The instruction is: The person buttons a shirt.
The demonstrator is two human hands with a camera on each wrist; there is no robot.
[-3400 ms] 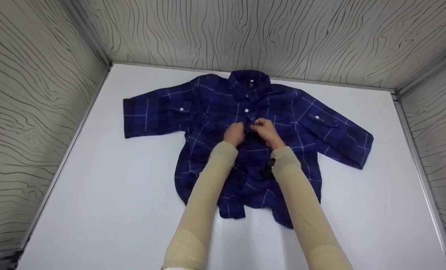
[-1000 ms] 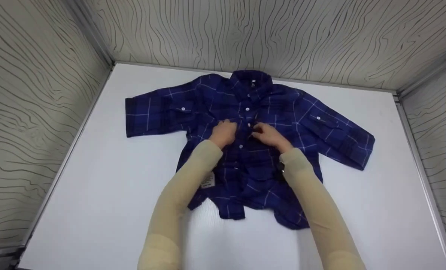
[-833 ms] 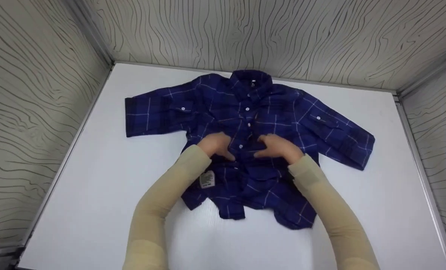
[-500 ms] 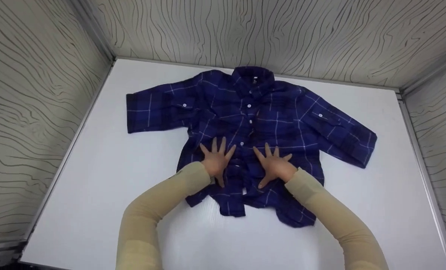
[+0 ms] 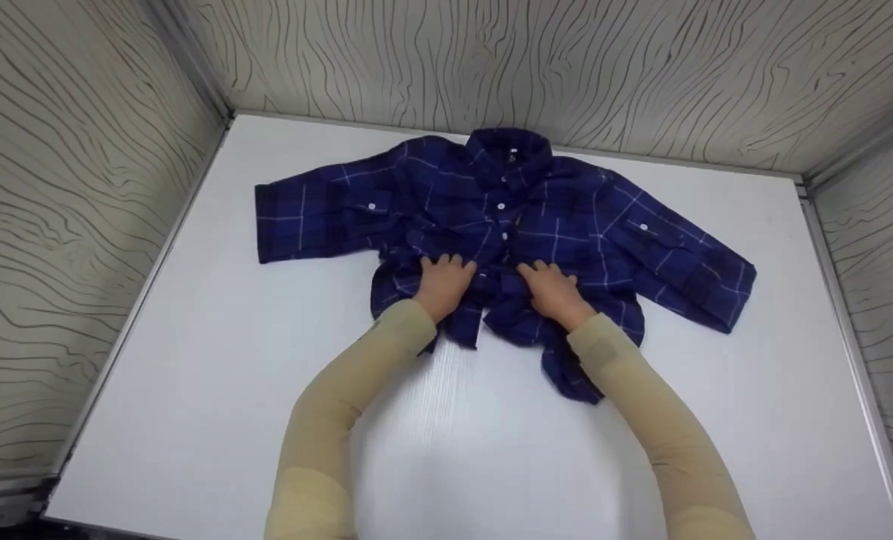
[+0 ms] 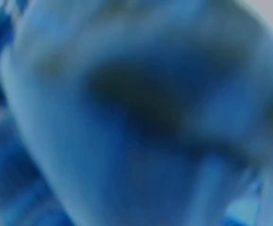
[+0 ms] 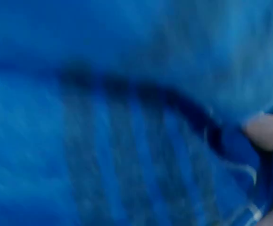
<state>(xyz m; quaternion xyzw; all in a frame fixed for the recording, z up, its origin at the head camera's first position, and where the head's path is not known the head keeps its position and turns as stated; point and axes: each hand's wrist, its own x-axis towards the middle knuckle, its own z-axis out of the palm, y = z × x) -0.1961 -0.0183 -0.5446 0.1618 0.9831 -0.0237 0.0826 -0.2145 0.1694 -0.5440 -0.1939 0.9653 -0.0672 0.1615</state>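
Observation:
A dark blue plaid button-up shirt lies front side up, its collar at the far edge and its sleeves spread to both sides. The lower front is bunched upward. My left hand grips the cloth left of the button line, fingertips bent over a fold. To the right of the buttons my right hand holds a matching fold. In the right wrist view a fingertip and another digit at the corner close on the fabric. Blurred blue cloth fills the left wrist view and hides the left fingers.
The shirt lies on a white table with grey metal edging. Wood-grain patterned panels enclose its back and both sides. The collar reaches close to the back panel.
Both hands left the button placket, spread flat on the lower front, then took hold of the cloth and moved away from me. The hem has come up toward the collar, bunching the front.

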